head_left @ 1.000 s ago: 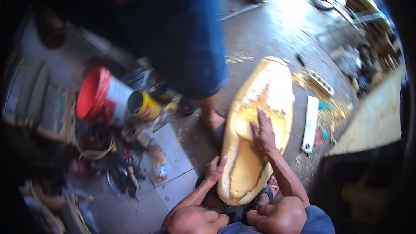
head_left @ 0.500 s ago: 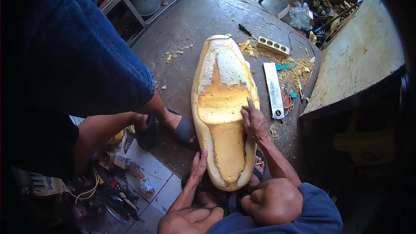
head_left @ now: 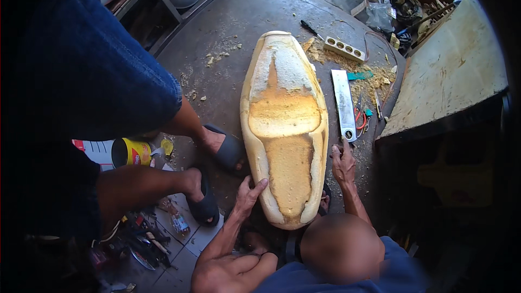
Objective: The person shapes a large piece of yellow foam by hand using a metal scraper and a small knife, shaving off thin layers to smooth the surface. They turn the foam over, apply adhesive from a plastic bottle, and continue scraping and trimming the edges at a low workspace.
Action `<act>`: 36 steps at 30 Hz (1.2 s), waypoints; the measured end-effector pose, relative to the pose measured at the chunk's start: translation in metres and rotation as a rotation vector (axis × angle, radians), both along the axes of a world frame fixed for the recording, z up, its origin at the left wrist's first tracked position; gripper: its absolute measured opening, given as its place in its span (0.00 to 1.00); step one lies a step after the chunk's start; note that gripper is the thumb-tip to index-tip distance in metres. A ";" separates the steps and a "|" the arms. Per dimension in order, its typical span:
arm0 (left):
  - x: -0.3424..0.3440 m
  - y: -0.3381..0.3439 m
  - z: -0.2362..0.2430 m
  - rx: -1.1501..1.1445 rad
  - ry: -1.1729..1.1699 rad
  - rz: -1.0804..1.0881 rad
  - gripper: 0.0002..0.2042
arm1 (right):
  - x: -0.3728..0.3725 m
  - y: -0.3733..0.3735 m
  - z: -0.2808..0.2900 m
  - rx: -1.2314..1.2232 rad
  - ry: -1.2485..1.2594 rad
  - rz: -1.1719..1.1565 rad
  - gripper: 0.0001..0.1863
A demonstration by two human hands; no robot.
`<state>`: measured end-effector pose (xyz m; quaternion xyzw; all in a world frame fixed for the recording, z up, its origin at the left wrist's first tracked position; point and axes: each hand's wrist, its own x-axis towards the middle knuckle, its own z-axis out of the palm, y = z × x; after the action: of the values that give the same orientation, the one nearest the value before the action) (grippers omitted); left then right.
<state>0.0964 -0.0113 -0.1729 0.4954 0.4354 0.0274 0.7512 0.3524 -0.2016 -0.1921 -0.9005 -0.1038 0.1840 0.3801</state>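
Observation:
A long foam seat pad (head_left: pixel 283 108), pale yellow with rough whitish patches and a hollowed centre, lies lengthwise before me. My left hand (head_left: pixel 251 194) grips its lower left edge, thumb against the foam. My right hand (head_left: pixel 343 164) is off the pad to its right, index finger extended to the ringed end of a long flat white-metal tool (head_left: pixel 342 103); I cannot tell whether it touches it. Beside that tool lie a teal piece (head_left: pixel 359 76), a red-handled tool (head_left: pixel 360 129) and yellowish shavings (head_left: pixel 380 87).
Another person in denim shorts (head_left: pixel 119 76) stands at left, sandalled foot (head_left: pixel 222 151) close by the pad. A white power strip (head_left: pixel 343 48), dark screwdriver (head_left: pixel 308 30), leaning board (head_left: pixel 450 70), yellow can (head_left: pixel 130 153), tool pile (head_left: pixel 152 244) and metal cabinet (head_left: pixel 179 11) surround me.
My right hand has left the pad's surface and moved right toward the white tool. The other person's nearer foot has shifted toward me. My left hand stays on the pad's edge.

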 end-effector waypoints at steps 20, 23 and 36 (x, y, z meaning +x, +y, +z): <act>-0.022 -0.035 -0.056 -0.241 -0.177 0.195 0.29 | -0.050 -0.021 -0.026 0.015 0.252 0.027 0.40; -0.037 -0.038 -0.075 -0.205 -0.145 0.083 0.27 | -0.054 -0.012 -0.026 -0.007 0.165 0.027 0.38; -0.025 -0.024 -0.073 -0.380 -0.272 0.399 0.23 | 0.076 0.004 -0.088 -0.242 -0.533 0.093 0.43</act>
<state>0.0719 -0.0351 -0.2461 0.2427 0.4168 0.1587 0.8615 0.4288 -0.1975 -0.2800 -0.9501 -0.2185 -0.0309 0.2203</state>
